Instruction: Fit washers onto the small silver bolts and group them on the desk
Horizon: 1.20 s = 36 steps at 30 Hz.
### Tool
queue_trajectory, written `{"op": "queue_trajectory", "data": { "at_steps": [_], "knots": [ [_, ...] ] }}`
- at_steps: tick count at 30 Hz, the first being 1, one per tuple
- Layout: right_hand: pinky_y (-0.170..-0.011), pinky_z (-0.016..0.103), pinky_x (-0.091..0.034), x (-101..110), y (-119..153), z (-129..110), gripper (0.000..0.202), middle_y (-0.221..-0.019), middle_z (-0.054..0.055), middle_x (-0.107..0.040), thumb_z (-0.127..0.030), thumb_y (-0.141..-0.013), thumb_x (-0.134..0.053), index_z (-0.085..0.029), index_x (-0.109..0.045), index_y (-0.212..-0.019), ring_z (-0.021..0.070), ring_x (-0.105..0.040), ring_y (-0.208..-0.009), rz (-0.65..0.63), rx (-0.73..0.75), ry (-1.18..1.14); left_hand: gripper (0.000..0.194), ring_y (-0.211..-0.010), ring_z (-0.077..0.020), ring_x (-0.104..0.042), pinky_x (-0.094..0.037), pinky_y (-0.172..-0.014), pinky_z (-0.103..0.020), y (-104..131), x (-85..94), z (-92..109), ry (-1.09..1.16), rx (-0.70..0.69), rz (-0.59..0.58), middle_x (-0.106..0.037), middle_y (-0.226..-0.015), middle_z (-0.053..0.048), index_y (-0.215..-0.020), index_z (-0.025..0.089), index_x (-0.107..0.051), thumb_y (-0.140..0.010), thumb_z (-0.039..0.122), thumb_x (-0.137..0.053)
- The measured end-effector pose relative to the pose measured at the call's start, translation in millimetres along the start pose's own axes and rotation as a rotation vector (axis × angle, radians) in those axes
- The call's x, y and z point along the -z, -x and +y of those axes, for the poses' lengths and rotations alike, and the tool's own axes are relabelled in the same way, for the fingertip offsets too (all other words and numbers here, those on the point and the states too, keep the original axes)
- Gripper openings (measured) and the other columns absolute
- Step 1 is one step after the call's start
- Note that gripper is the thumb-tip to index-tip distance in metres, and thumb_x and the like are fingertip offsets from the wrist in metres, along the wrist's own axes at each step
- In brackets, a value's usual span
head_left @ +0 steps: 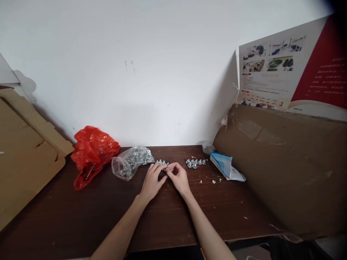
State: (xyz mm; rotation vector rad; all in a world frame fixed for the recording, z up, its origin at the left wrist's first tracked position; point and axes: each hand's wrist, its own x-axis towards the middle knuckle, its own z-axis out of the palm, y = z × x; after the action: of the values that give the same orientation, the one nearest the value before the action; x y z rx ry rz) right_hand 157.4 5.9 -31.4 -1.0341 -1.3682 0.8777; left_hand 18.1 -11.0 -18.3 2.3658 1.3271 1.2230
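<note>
From the head camera, a small metal piece (168, 168) sits at the fingertips of both hands, just above the brown table (162, 227). The right hand (179, 179) seems to pinch it between thumb and first finger. The left hand (152, 183) has its fingers up by the piece and its thumb apart from them; I cannot tell how tightly it holds. Close behind the left fingers stand more metal pieces (160, 162), and a shiny bunch (194, 163) sits to the right of the right hand. The piece looks hard and light, and probably won't bend or break. It is smooth, so it could slip and roll. The best hold is likely around its sides, with just the fingertips.
</note>
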Motion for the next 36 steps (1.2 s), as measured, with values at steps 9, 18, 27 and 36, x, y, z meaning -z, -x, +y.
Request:
{"op": "queue_trajectory", "data": {
  "at_steps": [9,18,27,36],
  "knots": [
    [-0.062,0.025,-0.047,-1.5,-4.0,-1.5,0.020,-0.060,-0.003,-0.059,-0.028,-0.064,-0.072,-0.018,-0.060,-0.076,0.0120,-0.056,-0.058,-0.068,-0.130,-0.336,0.025,-0.083,-0.0170,-0.059,-0.050,-0.077,-0.031,0.3,-6.0,-8.7,0.066,0.080,0.059,-0.065,-0.092,-0.004,-0.109,0.022,-0.062,-0.088,0.020,-0.049],
    [-0.060,0.025,-0.048,-2.0,-5.6,-2.5,0.023,-0.066,-0.001,-0.063,-0.030,-0.060,-0.078,-0.017,-0.063,-0.072,0.0100,-0.055,-0.055,-0.027,-0.208,-0.493,0.038,-0.080,-0.0148,-0.059,-0.050,-0.076,-0.029,-0.4,-4.2,-8.3,0.150,0.113,0.073,-0.063,-0.102,-0.006,-0.124,0.021,-0.050,-0.086,0.021,-0.051],
    [-0.061,0.026,-0.047,-0.1,-5.4,-3.9,0.026,-0.069,0.000,-0.066,-0.029,-0.055,-0.081,-0.017,-0.067,-0.074,0.0108,-0.055,-0.057,-0.041,-0.236,-0.496,0.017,-0.065,-0.0110,-0.051,-0.044,-0.062,-0.023,-2.8,-3.3,-8.7,0.207,0.085,0.145,-0.062,-0.080,-0.003,-0.096,0.018,-0.067,-0.082,0.016,-0.058],
    [-0.062,0.024,-0.045,1.1,-4.1,-5.4,0.023,-0.074,0.001,-0.067,-0.028,-0.060,-0.078,-0.018,-0.069,-0.079,0.0111,-0.055,-0.063,-0.076,-0.207,-0.502,0.015,-0.060,-0.0104,-0.050,-0.041,-0.057,-0.022,-3.8,-1.7,-8.5,0.271,0.121,0.168,-0.059,-0.071,-0.001,-0.092,0.017,-0.071,-0.079,0.017,-0.063]
  ]
}}
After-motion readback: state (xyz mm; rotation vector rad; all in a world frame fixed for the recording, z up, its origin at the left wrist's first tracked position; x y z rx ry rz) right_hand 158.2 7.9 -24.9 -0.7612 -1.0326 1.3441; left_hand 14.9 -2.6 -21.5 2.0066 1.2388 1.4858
